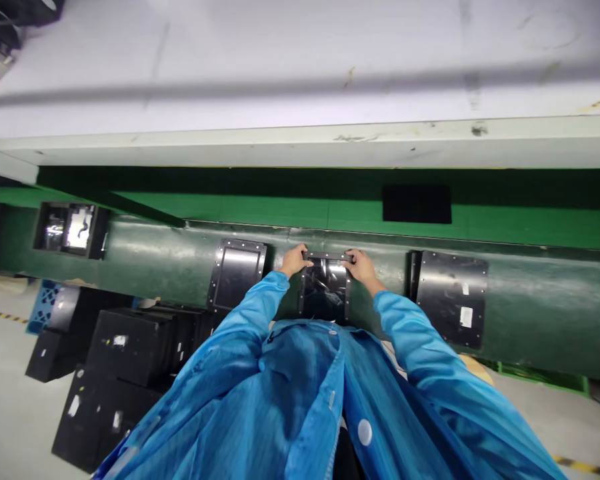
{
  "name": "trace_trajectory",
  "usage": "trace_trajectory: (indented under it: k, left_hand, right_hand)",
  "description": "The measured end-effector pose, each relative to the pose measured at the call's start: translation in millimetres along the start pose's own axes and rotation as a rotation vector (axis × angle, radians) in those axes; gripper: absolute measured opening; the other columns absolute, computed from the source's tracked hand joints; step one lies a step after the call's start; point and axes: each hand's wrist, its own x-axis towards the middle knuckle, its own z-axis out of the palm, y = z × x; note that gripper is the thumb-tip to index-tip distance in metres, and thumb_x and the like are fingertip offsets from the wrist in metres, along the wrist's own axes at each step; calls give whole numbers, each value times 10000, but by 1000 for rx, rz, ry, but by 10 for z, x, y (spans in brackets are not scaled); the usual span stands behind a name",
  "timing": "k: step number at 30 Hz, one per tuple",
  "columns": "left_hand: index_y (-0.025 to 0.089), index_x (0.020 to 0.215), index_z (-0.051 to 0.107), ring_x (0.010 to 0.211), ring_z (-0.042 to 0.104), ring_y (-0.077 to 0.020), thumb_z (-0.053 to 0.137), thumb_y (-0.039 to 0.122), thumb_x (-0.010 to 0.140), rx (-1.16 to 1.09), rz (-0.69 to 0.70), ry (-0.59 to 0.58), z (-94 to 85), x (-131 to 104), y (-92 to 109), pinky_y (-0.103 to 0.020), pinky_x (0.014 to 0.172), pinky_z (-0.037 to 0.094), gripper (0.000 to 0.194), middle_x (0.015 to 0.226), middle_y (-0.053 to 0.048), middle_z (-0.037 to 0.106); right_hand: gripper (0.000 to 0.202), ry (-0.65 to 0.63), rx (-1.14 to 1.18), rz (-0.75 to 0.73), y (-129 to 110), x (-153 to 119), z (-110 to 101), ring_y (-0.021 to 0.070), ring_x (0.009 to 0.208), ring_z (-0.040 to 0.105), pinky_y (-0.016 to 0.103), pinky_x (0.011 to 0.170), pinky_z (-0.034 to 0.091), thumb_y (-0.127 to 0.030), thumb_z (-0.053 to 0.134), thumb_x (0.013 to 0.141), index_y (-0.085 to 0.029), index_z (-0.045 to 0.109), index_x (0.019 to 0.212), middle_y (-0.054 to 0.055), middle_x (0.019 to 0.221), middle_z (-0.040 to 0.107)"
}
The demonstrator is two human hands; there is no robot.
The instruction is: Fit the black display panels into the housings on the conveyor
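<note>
A black framed panel with a glossy, reflective middle and small light dots along its rim lies in front of my body on the green bench. My left hand grips its far left corner, thumb on the near side of the frame bar. At the far right corner my right hand grips the same frame in a like way. The panel's near edge is hidden by my blue coat. To the left of it rests a similar black panel, and to the right a stack of black panels with white labels.
Above the bench runs a white shelf. A black open box stands far left. Stacked black boxes and a blue crate are at the lower left. A dark rectangle shows against the green back.
</note>
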Motion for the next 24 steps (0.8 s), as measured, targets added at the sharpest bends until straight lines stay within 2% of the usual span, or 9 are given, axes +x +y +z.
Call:
trace_trajectory:
  k: [3, 5, 10, 16, 20, 24]
  left_hand:
    - [220, 1103, 646, 582, 598, -144, 924, 292, 692, -188, -67, -48, 78, 51, -131, -251, 652, 444, 501, 666, 81, 579]
    - [204, 1061, 648, 528, 545, -124, 923, 295, 673, -266, -84, -48, 125, 93, -189, -245, 614, 412, 484, 622, 97, 539]
    - [188, 906, 678, 615, 529, -127, 936, 316, 620, -197, 4, 82, 168, 161, -214, -253, 659, 385, 406, 628, 76, 546]
    - [200, 940, 705, 656, 576, -152, 905, 360, 689, -102, -8, 85, 136, 112, -134, -261, 687, 402, 359, 631, 64, 582]
    - [218, 1033, 729, 794, 657, -195, 889, 386, 753, 8, -46, 126, 150, 17, -9, -286, 777, 458, 364, 780, 9, 694]
    - [235, 1217, 709, 1052, 690, -262, 788, 365, 886, 126, -36, 186, 154, -324, 200, -355, 937, 497, 365, 1116, -98, 745]
  right_hand:
    - [411, -27, -13, -52, 108, 27, 47, 231, 815, 624, 324, 750, 459, -460, 753, 881, -239, 697, 1223, 44, 896, 679]
    - [411, -60, -40, -49, 155, 45, 62, 229, 762, 618, 317, 708, 431, -471, 727, 900, -239, 673, 1234, 27, 832, 679]
    - [422, -116, -112, -79, 176, 80, 54, 248, 776, 648, 315, 702, 420, -477, 675, 936, -233, 638, 1278, 43, 839, 712]
    - [420, -120, -142, -92, 157, 68, 57, 269, 824, 687, 323, 733, 438, -501, 638, 960, -219, 651, 1270, 70, 891, 747]
    - [384, -66, -128, -46, 54, 72, 37, 274, 855, 698, 323, 745, 443, -503, 641, 951, -235, 683, 1224, 68, 882, 753]
    - [360, -31, -9, 37, -66, 63, -54, 250, 830, 704, 321, 756, 467, -551, 631, 936, -230, 724, 1071, 68, 883, 757]
